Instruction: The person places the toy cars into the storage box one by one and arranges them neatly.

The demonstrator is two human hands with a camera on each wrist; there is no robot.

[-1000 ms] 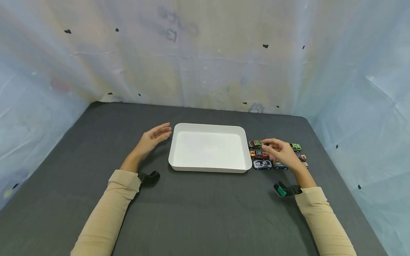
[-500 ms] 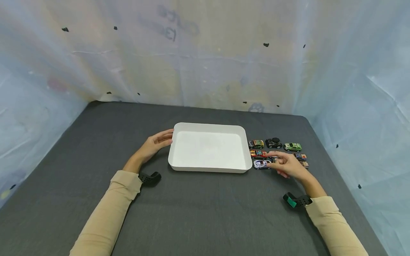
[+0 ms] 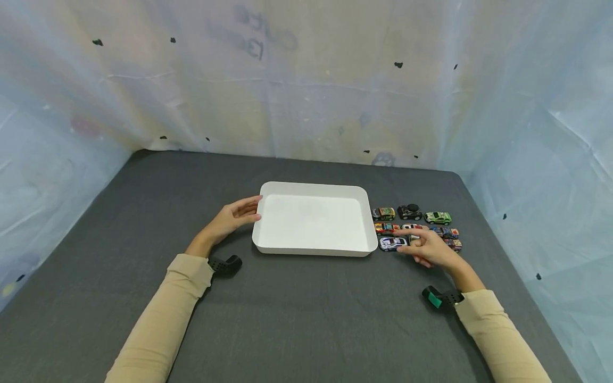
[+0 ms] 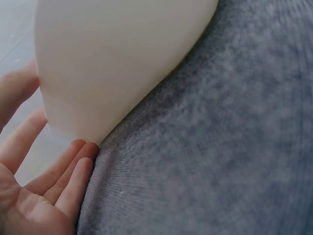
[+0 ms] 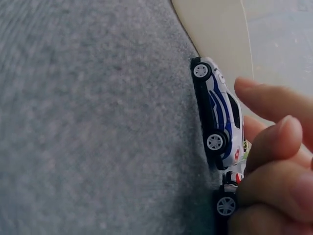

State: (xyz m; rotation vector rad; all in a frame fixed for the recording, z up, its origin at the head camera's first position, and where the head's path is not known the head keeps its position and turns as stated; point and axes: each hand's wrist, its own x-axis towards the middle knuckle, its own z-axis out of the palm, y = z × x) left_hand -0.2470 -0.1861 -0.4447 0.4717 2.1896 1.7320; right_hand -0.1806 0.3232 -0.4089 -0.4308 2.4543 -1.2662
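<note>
A white tray [image 3: 313, 221] lies on the grey cloth. My left hand [image 3: 234, 217] touches its left wall with fairly straight fingers; the left wrist view shows several fingertips [image 4: 87, 147] against the tray's side. On the right, my right hand [image 3: 431, 247] hovers low over toy cars in short rows. Beside its fingertips is a white toy car with blue stripes [image 5: 222, 115], wheels down on the cloth. The right thumb and forefinger are apart, with nothing held between them. Another toy car [image 5: 226, 203] behind it is partly hidden by the fingers.
Behind the hand stand a black toy car [image 3: 409, 213], a green one [image 3: 438, 218] and a red one [image 3: 386, 228]. The nearest cars sit close along the tray's right wall. A pale curtain [image 3: 306, 80] rises behind the table's far edge.
My right hand has moved from the back row of cars toward the front row, uncovering the black car. My left hand has come in to the tray's left wall.
</note>
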